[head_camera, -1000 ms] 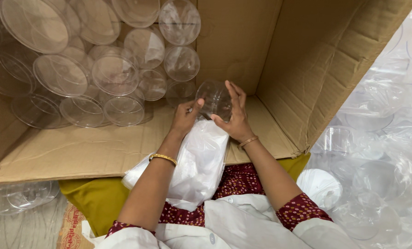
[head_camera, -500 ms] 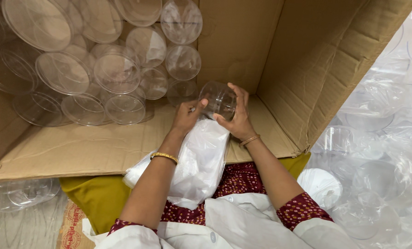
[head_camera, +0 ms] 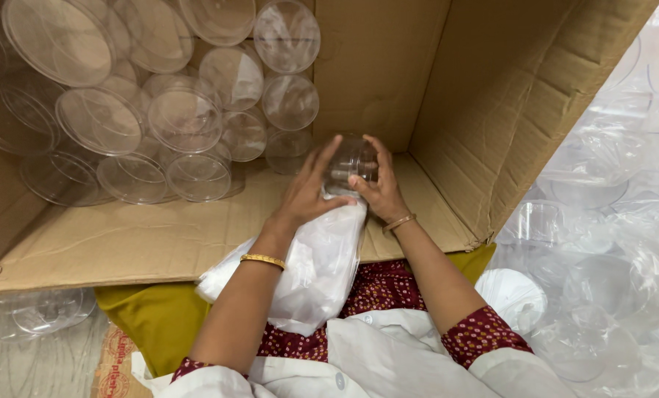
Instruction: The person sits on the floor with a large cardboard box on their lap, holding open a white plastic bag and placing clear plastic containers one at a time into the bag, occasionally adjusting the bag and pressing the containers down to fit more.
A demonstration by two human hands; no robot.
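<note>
A small clear plastic jar [head_camera: 350,163] is held between both my hands over the floor of a large cardboard box [head_camera: 447,81] lying on its side. My left hand [head_camera: 305,193] grips the jar's left side with fingers spread upward. On the jar's right side my right hand [head_camera: 379,188] wraps around it. Below the jar a white plastic bag [head_camera: 316,269] hangs down from my hands onto my lap. Each wrist carries a gold bangle.
Several clear round jars [head_camera: 186,118] are stacked in rows against the box's back left. Clear plastic bags of more containers [head_camera: 602,221] pile up at the right. A loose clear container [head_camera: 34,313] lies at lower left, beside a yellow cloth [head_camera: 141,317].
The jar and both hands have shifted slightly forward and down toward the stacked jars; my left fingers have spread along the jar's side.
</note>
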